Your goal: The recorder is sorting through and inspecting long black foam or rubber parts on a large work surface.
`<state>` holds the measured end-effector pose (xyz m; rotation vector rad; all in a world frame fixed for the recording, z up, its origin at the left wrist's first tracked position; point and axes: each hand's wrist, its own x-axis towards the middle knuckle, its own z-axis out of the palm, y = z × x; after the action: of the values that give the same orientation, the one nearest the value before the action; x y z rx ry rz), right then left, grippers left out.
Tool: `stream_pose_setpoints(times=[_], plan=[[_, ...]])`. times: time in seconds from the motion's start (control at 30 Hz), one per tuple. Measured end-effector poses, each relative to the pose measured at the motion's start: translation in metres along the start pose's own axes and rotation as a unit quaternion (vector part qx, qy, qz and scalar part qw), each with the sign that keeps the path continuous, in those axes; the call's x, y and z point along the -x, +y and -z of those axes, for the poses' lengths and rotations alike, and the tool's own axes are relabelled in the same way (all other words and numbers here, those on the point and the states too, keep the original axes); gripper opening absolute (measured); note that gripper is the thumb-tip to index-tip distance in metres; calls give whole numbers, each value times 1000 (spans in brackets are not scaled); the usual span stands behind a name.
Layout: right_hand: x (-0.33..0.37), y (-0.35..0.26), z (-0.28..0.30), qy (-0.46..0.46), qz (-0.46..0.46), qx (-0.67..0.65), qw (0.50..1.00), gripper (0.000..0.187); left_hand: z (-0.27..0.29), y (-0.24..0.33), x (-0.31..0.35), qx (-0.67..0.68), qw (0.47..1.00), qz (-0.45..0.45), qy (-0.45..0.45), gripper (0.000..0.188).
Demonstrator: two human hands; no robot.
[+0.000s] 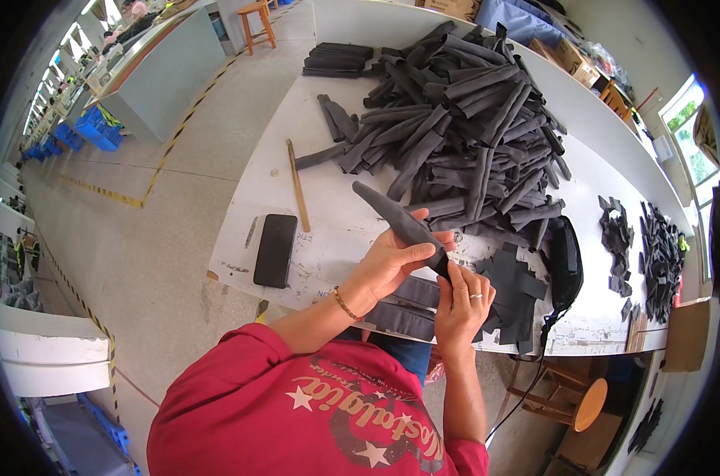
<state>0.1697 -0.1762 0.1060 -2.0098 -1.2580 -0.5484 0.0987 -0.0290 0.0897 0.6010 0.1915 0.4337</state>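
Through the head view, I read both hands as occupied by one workpiece: a dark grey fabric tube [392, 214]. It is held above the near part of the white surface [328, 198], tilted, with its tapered free end directed up and to the left.

Left hand [398, 252]: narrow grip around the middle of the tube, thumb on the upper face, fingers behind it. Right hand [461, 311]: thumb and fingers narrowed on the darker lower end. I cannot tell whether that end is a separate insert, because the fingers partly cover it.

Surrounding items, as I locate them:
- Beyond the hands: a large loose pile of similar tubes [475, 131]. A neat stack of tubes [336, 59] lies at its far left.
- Left of the hands: a black phone [276, 251], lying flat, and a thin wooden stick [298, 186] just beyond it.
- Below the hands: flat dark strips [404, 316], near the front edge.
- Right of the hands: overlapping flat dark pieces [512, 295], then a black pouch [564, 266] with a black cable [541, 357] running down past the edge.
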Motion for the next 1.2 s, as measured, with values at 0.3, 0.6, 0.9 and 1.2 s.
stream_pose_setpoints(times=[0.3,0.6,0.9,1.2], plan=[[5,3,-1,22,48,15,998,38,2,5,-1,43,998,38,5,48],[4,0,1,22,58,19,998,39,4,6,-3,108,992,58,17,38],[7,-1,2,17,64,36,997,39,-5,-3,7,-2,1000,-1,15,54],[9,0,2,12,58,9,998,40,-5,11,7,15,998,14,52,41]])
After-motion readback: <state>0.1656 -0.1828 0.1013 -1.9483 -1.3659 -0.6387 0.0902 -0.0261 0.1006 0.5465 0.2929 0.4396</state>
